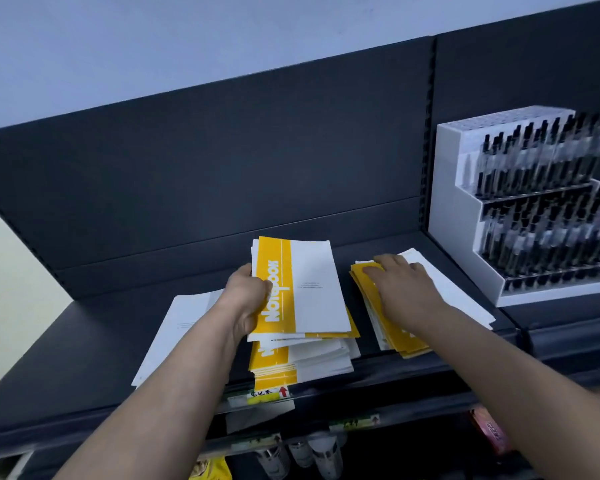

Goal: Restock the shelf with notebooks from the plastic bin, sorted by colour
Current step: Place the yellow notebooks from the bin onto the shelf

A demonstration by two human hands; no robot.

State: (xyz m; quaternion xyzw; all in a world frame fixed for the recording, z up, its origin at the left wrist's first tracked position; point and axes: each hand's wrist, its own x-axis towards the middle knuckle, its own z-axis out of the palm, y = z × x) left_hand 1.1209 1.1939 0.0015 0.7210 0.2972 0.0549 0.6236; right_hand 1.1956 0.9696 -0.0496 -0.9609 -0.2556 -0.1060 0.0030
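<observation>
Yellow-and-white notebooks (302, 289) are gripped at their left edge by the left hand (248, 292), above the middle stack (309, 358) on the shelf (101, 341).
The left fingers are hidden behind the bundle, and its small print cannot be read. Its long axis runs from lower to upper frame, with "Notebook" reading upward. The right hand (400, 289) is laid flat, fingers extended, on the right stack (388, 330), partly covering it.
</observation>
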